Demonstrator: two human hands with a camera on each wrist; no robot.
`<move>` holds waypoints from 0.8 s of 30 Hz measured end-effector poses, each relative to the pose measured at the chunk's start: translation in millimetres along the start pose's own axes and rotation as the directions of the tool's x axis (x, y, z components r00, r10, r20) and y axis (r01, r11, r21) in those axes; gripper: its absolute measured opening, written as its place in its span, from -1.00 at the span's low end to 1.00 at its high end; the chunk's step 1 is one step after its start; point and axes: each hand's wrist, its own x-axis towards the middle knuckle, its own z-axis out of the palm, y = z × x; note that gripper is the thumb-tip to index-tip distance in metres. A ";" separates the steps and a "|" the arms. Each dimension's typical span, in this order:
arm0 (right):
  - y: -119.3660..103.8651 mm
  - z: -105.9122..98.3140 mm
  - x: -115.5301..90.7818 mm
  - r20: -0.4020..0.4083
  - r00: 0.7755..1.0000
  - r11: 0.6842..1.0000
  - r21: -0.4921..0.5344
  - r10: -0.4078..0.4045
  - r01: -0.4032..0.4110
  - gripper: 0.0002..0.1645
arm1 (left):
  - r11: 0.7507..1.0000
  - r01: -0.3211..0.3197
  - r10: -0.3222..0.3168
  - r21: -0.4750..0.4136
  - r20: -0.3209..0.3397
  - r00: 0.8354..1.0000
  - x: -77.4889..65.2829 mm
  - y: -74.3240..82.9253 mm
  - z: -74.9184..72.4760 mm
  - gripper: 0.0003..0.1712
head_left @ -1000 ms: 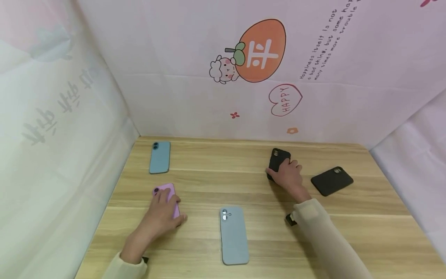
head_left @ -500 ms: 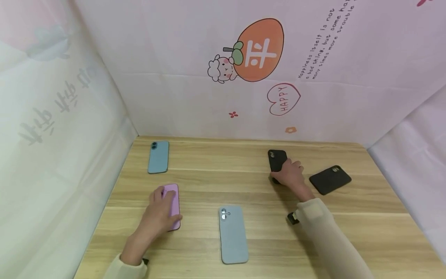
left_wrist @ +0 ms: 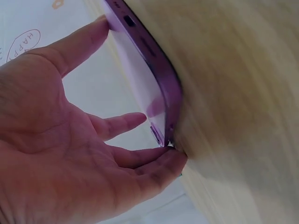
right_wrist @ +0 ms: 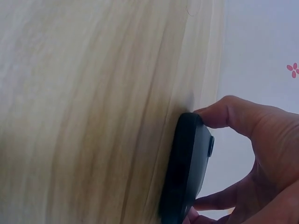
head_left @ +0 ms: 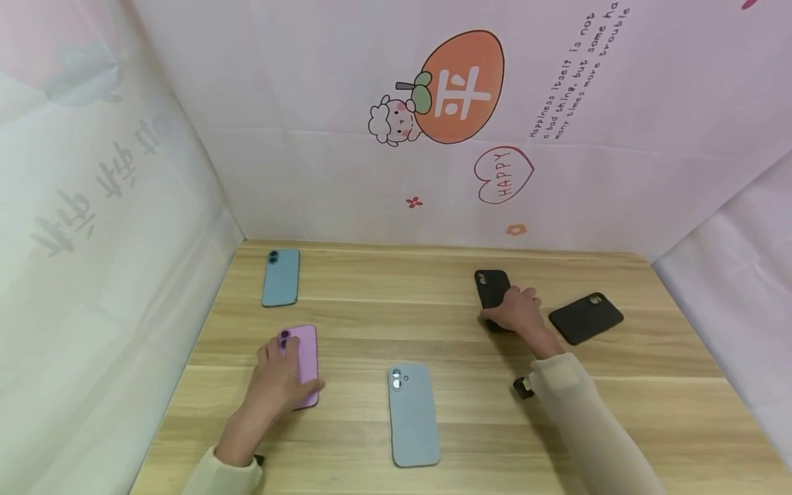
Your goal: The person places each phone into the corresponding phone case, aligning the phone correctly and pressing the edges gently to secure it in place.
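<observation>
A pink-purple phone lies back up at the left of the table, its two camera lenses toward the far end. My left hand spans it, thumb at one long edge and fingers at the other; the left wrist view shows the phone's purple bottom edge close to the wood. Farther off, right of centre, my right hand grips a black phone by its side edges. In the right wrist view the thumb and fingers hold opposite sides of that phone; its underside is hidden.
A blue phone lies at the far left and a pale grey-blue phone at front centre. Another black phone lies right of my right hand. White printed cloth walls the wooden table behind and at the sides.
The pink-purple phone has turned straighter, and my left fingers have shifted to its left edge, uncovering the lenses. The black phone in my right hand has turned and come slightly nearer.
</observation>
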 end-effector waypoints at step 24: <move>18.3 1.2 -6.4 0.022 0.996 0.969 0.236 -0.083 0.075 0.25 | 0.992 0.126 -0.126 -0.009 0.054 0.991 6.0 1.3 -14.2 0.25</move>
